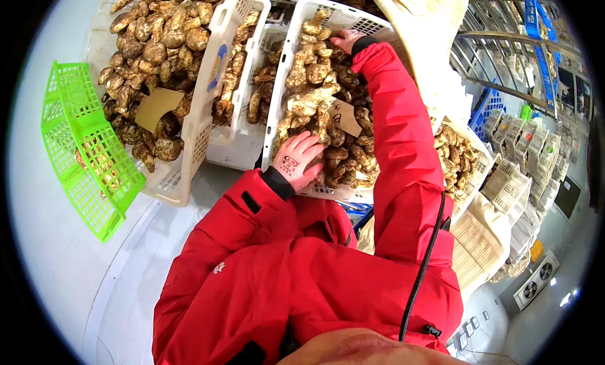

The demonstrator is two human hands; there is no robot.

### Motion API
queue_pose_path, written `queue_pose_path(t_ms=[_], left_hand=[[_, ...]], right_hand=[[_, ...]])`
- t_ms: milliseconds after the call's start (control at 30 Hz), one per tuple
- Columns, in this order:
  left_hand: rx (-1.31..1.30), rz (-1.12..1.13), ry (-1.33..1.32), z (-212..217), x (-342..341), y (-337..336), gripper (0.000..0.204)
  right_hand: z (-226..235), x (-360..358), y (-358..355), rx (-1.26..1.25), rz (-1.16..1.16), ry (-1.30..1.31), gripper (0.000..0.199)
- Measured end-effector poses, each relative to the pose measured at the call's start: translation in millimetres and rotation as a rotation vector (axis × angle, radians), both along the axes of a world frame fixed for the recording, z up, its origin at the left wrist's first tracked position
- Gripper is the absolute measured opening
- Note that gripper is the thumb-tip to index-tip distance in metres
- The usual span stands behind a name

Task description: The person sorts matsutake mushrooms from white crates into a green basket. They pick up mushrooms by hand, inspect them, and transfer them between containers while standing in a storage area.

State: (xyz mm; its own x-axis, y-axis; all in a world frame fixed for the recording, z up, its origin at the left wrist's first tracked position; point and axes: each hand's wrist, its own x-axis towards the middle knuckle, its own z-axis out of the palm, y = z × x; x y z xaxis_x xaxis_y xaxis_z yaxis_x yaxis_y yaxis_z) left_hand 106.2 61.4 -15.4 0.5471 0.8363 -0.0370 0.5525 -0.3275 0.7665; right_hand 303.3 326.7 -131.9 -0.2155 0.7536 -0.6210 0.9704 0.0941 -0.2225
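A white plastic crate (280,91) full of brown, thick-stemmed mushrooms (318,73) stands in front of me. My left hand (297,160), in a pale pink glove with dark print, rests on the mushrooms at the crate's near left corner, its fingers apart. At the far end of the same crate, my right hand (346,40) reaches onto the mushrooms beside the wall. Its fingers look stretched out, though their tips are partly hidden, and I see nothing held. Between the hands, a torn cardboard piece (345,117) with handwriting lies on the mushrooms.
At left stands a large whitish crate (200,129) of mushrooms, with a green plastic basket (94,152) beside it. Narrower white crates (249,69) fill the gap. Another mushroom crate (482,166) is at right, near corrugated cardboard (476,239). Metal racks (498,34) stand behind.
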Motion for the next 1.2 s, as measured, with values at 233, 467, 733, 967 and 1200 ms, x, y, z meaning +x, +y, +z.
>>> queue_pose_path(t_ms=[233, 467, 733, 967, 1200], left_hand=[[-0.026, 0.129, -0.041, -1.3, -20.1, 2.6, 0.029], [-0.035, 0.120, -0.056, 2.5, -16.5, 10.9, 0.026], [-0.066, 0.107, -0.083, -4.4, -19.3, 7.4, 0.026], [-0.056, 0.113, -0.115, -4.4, -14.9, 15.1, 0.022], [-0.118, 0.151, -0.320, 9.7, -16.3, 33.6, 0.024]], right_hand=[[16.2, -5.1, 9.6, -0.034, 0.138, 0.010, 0.062], [-7.9, -37.8, 15.0, -0.053, 0.048, -0.205, 0.076], [11.4, -26.1, 14.9, -0.054, 0.169, -0.204, 0.075], [20.5, 6.4, -1.8, -0.022, 0.090, 0.201, 0.067], [71.1, 16.1, -17.5, 0.143, -0.273, 0.814, 0.045]])
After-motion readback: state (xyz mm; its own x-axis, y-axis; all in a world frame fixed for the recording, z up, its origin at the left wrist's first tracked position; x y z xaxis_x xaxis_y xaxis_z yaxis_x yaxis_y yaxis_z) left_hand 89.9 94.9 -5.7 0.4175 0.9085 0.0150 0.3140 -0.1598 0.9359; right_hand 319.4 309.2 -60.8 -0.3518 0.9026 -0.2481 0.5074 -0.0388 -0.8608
